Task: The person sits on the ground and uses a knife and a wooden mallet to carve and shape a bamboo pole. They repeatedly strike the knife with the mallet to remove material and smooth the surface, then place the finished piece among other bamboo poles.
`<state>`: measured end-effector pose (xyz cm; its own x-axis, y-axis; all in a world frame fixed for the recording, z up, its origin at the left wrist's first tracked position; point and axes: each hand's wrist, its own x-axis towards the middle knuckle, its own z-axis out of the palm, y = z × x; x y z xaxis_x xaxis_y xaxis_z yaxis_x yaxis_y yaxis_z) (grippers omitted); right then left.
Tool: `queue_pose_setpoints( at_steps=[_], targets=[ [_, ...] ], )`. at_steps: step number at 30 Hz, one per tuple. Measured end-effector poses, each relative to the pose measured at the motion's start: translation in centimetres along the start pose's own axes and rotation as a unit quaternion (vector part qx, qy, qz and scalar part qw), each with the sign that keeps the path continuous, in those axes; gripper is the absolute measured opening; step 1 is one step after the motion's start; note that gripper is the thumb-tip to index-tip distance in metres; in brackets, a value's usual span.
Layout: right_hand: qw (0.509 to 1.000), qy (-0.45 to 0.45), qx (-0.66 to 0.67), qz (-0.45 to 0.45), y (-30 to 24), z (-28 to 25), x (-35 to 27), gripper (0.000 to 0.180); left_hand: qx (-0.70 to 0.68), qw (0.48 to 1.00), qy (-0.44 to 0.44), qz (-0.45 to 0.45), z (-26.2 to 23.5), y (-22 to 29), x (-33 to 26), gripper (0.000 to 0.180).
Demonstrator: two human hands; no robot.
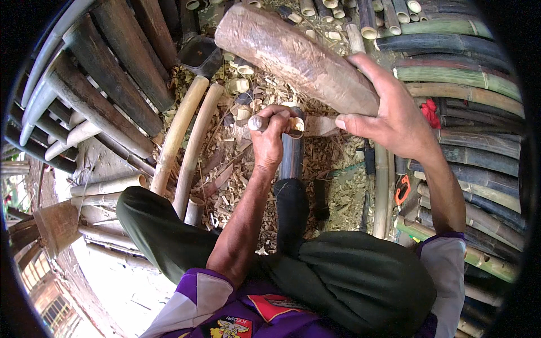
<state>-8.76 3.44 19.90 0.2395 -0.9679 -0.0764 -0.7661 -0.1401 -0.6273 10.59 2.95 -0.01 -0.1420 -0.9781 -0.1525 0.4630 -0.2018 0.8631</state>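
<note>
— How's the light?
— Daylight, strong and uneven. The near left ground [121,281] is blown out to white, detail lost there. The far bamboo poles [451,73] on the right sit in softer, even shade.
— Shadows?
— Soft ones under the right hand [394,115] and the wooden mallet [293,56]; the dark trousers [349,276] swallow detail.
— Sharpness?
— Centre is crisp. Straight poles bow toward the rim, a black vignette rings the frame, and the far left edge smears slightly.
</note>
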Motion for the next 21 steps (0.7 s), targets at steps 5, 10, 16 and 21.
queue_pose_setpoints(
  at_steps=[5,10,16,21],
  targets=[
    [0.999,-0.012,-0.035,-0.028,0.4,0.6,-0.5,0.089,-0.001,0.999,-0.037,-0.007,-0.5,0.4,-0.5,0.021],
    [0.999,-0.04,0.007,-0.013,-0.9,0.9,0.1,0.089,0.025,1.0,-0.002,-0.01,0.1,0.4,-0.5,0.018],
    [0.998,-0.018,0.012,-0.063,-1.8,1.0,0.4,0.086,0.064,0.995,0.04,0.068,0.2,-1.2,-0.4,0.018],
    [0.976,-0.173,-0.128,-0.025,-5.4,1.7,2.5,0.05,0.175,0.973,0.074,0.133,-0.7,-4.8,-0.5,0.038]
  ],
)
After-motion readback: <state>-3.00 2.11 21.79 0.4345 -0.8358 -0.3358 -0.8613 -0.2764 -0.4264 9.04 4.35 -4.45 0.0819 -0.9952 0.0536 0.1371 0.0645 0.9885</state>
